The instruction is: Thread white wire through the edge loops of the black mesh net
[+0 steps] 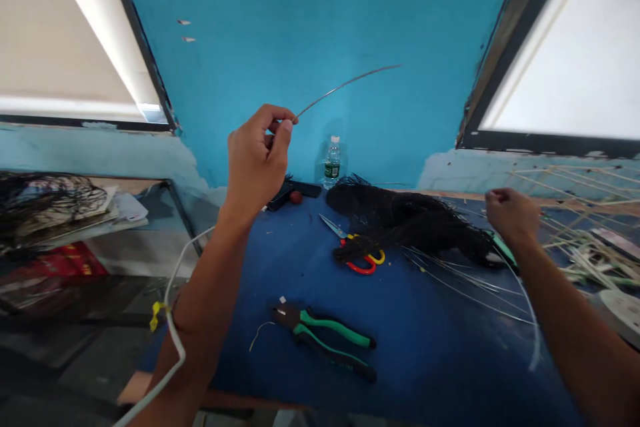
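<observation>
Holding wire (329, 93), left hand (260, 157) well above table (425, 340), pliers (310, 320) near edge (255, 403)

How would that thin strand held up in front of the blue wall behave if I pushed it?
The strand is probably springy rather than floppy: pinched by the left hand, it arcs out into the air without hanging limp. Being so thin, it looks light and would likely bend easily.

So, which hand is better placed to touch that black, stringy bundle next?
Probably the right hand: it's close to the black, stringy bundle, whereas the left hand is raised, pinching a thin, curved, brownish wire.
</observation>
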Demonstrator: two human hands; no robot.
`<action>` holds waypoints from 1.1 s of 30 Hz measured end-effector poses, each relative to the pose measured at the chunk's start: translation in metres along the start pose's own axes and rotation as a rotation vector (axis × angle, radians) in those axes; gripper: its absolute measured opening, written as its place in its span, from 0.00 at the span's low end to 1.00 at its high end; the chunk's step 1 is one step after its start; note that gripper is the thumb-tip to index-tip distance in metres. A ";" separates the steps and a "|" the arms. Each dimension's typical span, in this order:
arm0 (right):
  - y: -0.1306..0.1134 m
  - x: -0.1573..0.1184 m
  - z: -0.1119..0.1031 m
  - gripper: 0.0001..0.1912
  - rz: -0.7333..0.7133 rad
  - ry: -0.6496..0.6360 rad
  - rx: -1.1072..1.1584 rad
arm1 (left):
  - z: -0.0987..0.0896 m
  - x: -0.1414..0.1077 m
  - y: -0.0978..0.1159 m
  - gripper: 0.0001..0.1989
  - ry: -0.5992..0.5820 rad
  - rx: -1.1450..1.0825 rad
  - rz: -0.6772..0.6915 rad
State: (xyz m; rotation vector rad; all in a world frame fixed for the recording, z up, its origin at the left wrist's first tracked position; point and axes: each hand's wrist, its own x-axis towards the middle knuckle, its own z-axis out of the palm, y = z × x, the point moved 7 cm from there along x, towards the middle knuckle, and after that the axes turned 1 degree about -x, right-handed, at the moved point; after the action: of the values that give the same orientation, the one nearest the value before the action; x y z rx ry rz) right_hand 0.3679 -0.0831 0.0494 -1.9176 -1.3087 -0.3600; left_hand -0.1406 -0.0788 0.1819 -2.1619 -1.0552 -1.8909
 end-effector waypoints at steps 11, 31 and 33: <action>-0.272 -0.071 -0.060 0.24 -0.241 -0.384 1.322 | 0.076 -0.041 0.043 0.12 -0.721 -0.786 -0.295; -0.200 -0.060 -0.020 0.24 0.070 -0.195 1.292 | 0.121 -0.069 0.016 0.14 -0.702 -0.691 -0.454; -0.210 -0.074 -0.021 0.25 -0.008 -0.200 0.885 | 0.125 -0.070 0.015 0.14 -0.649 -0.747 -0.521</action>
State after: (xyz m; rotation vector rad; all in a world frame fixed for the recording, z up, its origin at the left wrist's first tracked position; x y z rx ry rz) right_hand 0.1539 -0.1111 0.1097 -1.2042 -1.2943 0.3774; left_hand -0.0276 -0.0601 0.0954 -3.3667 -1.2211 -2.0558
